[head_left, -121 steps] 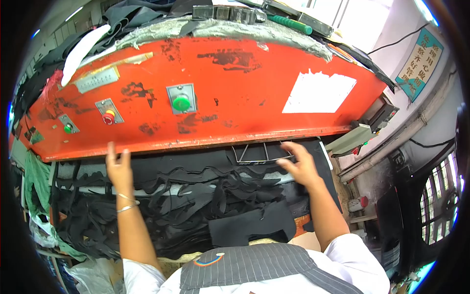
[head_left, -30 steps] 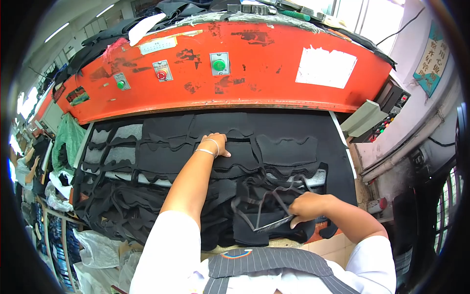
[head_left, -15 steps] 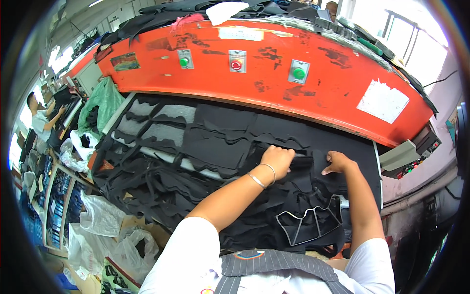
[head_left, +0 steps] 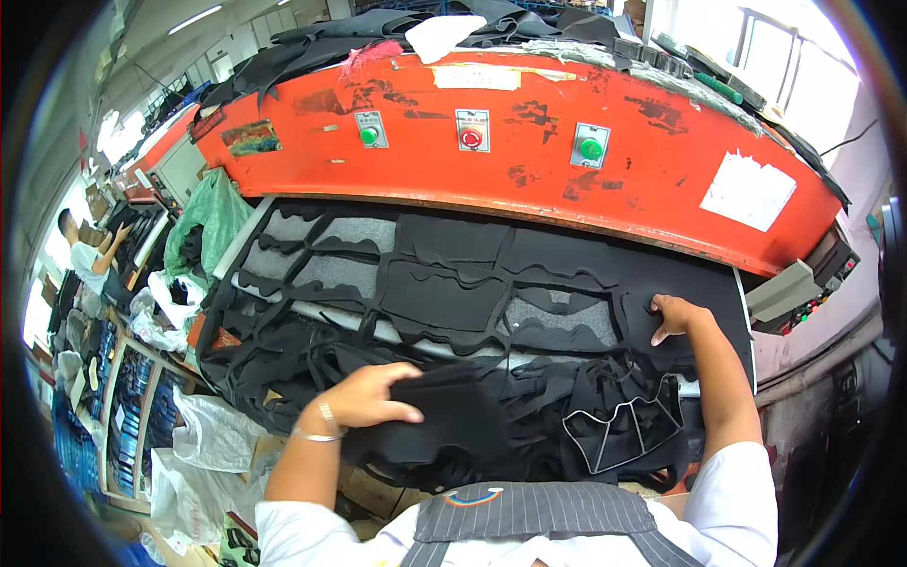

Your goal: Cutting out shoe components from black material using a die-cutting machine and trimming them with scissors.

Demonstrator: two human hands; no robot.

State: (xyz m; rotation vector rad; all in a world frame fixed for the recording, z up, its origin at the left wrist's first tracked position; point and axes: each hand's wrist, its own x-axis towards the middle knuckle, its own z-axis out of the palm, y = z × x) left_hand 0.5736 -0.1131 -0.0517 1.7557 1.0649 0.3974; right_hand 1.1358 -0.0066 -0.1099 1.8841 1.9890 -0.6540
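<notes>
My left hand [head_left: 364, 402] is closed around a stack of cut black fabric pieces [head_left: 449, 416], thumb on top, low over the near heap of scraps. The stack is slightly blurred. On the far right of the black sheet [head_left: 567, 250], my right hand [head_left: 675, 319] rests with thumb and fingers apart, holding nothing. Beside it lies an opening in the sheet [head_left: 557, 319] where the grey surface beneath shows. Nearer to me, a pale metal-edged cutting die [head_left: 598, 442] sits on black material. Other cut-outs and wavy-edged strips spread across the sheet's left half.
A red machine beam [head_left: 425, 142] with green and red buttons spans the far side. Black scraps [head_left: 274, 364] are heaped at the near left. White plastic bags [head_left: 213, 430] and a green sack [head_left: 203, 213] stand on the left. A co-worker [head_left: 90, 255] is at another bench.
My left hand has lifted the black pieces out of the sheet and carried them left and toward me, uncovering grey surface. My right hand stays near the same spot. The view has shifted slightly.
</notes>
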